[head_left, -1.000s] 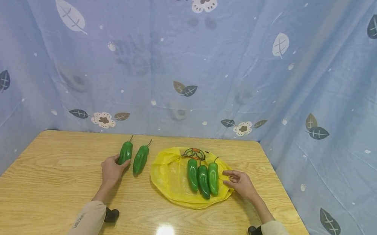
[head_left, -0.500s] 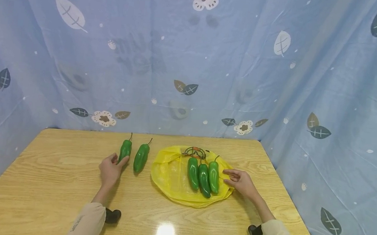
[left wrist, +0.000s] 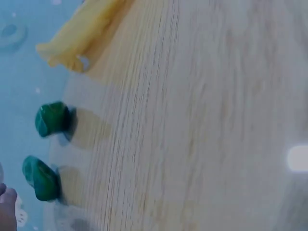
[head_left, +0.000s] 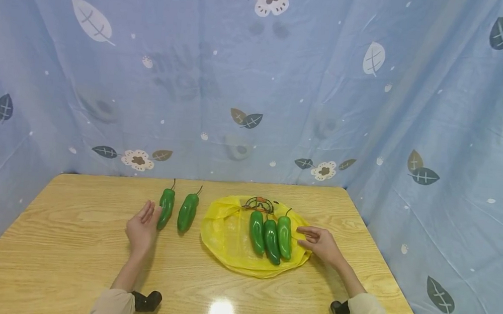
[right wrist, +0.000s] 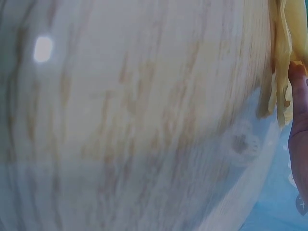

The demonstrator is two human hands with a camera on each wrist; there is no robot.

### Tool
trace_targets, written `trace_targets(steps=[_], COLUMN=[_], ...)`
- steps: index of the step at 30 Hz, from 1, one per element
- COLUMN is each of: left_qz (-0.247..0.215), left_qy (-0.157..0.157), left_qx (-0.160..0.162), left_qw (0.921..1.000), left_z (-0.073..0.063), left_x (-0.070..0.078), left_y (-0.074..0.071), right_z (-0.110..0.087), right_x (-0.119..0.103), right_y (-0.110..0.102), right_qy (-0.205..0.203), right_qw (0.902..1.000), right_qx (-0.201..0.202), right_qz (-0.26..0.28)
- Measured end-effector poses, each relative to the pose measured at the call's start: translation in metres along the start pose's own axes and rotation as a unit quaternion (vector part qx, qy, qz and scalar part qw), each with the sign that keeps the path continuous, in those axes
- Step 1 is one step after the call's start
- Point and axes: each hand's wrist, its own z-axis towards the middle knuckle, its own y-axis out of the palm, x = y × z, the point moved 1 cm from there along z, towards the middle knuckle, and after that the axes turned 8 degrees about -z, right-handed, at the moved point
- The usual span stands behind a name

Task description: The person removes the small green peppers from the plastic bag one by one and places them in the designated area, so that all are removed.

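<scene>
Since the earlier frames, the left hand (head_left: 141, 228) is drawing back toward seven o'clock from the glossy dark-green pepper with a thin stem (head_left: 167, 207); released, its loosely extended fingers are hovering just beside it. That pepper is lying on the wood-grained bench (head_left: 75, 241), stem pointing to twelve o'clock. A similar plump green pepper (head_left: 188, 213) is lying at its three o'clock, tilting slightly. Farther that way, a translucent yellow plastic bag (head_left: 231, 238) is spreading its rim around three shiny green peppers (head_left: 272, 242). At the bag's three o'clock, the right hand (head_left: 322, 245) is touching that rim; whether it is pinching, I cannot tell. The bench's far edge is running just beyond the stems; broad surface is stretching toward eight o'clock.
</scene>
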Motion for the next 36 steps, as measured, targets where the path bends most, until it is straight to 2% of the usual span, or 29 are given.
trace_targets(steps=[4, 10, 21, 28, 31, 36], left_qz=[0.009, -0.027, -0.037, -0.060, -0.061, -0.068], left_qy=[-0.011, -0.005, 0.005, -0.004, -0.003, 0.012], left_qx=[-0.020, -0.062, -0.134, -0.157, -0.164, -0.176], left_qw=[0.9997, 0.9977, 0.9903, 0.9859, 0.9846, 0.9820], left_z=[-0.006, -0.016, -0.030, -0.038, -0.042, -0.046], left_x=[0.002, 0.009, 0.025, 0.031, 0.030, 0.022], left_y=[0.006, 0.018, 0.050, 0.062, 0.067, 0.078], right_z=[-0.001, -0.002, -0.001, 0.000, -0.003, -0.001], right_x=[0.002, 0.004, -0.004, -0.006, -0.016, -0.013], right_y=[0.000, 0.000, 0.000, -0.001, -0.003, -0.001], right_qy=[0.006, 0.007, 0.005, 0.018, 0.012, 0.011], right_qw=[1.0000, 1.0000, 1.0000, 0.9998, 0.9999, 0.9999], right_qx=[0.005, 0.005, -0.006, -0.004, -0.005, 0.001], right_qz=[-0.003, -0.005, -0.003, 0.002, 0.003, 0.003])
